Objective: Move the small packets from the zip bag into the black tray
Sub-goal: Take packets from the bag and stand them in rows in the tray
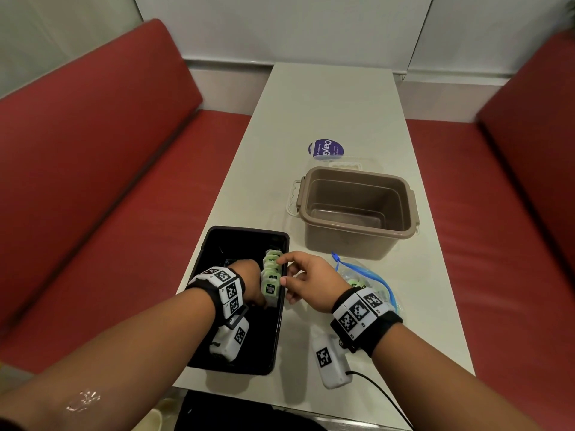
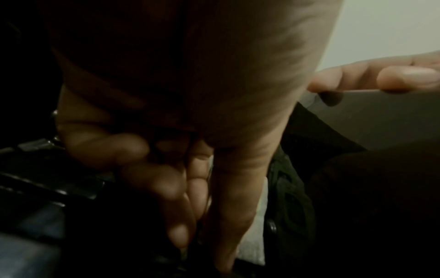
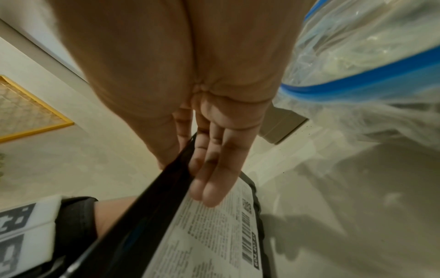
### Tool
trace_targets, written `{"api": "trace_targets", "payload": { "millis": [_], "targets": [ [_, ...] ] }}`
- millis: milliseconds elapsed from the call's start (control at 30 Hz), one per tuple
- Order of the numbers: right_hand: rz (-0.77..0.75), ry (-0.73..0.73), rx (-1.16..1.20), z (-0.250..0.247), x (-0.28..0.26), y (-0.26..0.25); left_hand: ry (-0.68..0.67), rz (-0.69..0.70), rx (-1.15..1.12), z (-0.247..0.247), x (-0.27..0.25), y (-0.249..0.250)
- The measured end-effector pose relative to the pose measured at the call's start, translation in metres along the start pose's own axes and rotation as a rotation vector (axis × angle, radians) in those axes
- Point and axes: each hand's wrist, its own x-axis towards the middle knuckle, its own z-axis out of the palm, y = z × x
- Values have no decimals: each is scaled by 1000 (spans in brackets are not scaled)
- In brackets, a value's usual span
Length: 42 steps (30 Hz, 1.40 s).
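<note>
Our left hand [image 1: 249, 279] reaches down inside the rectangular black plastic tray [image 1: 217, 244], fingers straight against a row of small green paper packets [image 1: 271, 275]. Our right hand [image 1: 311, 281], fingers extended, steadies the row (some packets remain in the blue-zippered clear plastic bag [image 1: 373, 275] beside it).

Head view: even, soft indoor light, sharp at centre; wide-angle bending at the frame edges. Left wrist view: dim, noisy, lower left nearly black; left hand [image 2: 214, 131] soft and underexposed. Right wrist view: brighter; right hand [image 3: 190, 94] blurred close up, zip bag [image 3: 369, 56] smeared upper right, soft shadows lower right.
</note>
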Motion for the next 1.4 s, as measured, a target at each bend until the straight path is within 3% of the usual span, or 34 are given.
{"api": "trace_targets", "payload": {
  "millis": [333, 433, 533, 700, 833, 900, 1033, 1200, 1400],
  "targets": [
    [-39, 32, -175, -12, -10, -6, 20, 21, -28, -10, -12, -4],
    [-63, 140, -141, -31, -21, -8, 89, 29, -45, -34, -30, -5],
    [-107, 297, -140, -58, -37, -7, 245, 78, -30, -62, -56, 5],
    [-47, 378, -353, -93, -68, 7, 385, 360, -149, -69, -90, 61],
    [40, 283, -599, -96, -89, 23, 318, 585, -124, -37, -85, 114],
    [94, 258, -712, -92, -96, 32, 281, 628, -44, -16, -75, 133],
    [178, 244, -746, -87, -106, 47, 224, 559, 90, 17, -60, 155],
    [195, 282, -688, -83, -110, 62, 239, 460, 47, 36, -50, 155],
    [76, 428, -375, -83, -109, 63, 341, 510, -42, 43, -57, 151]
  ]
}}
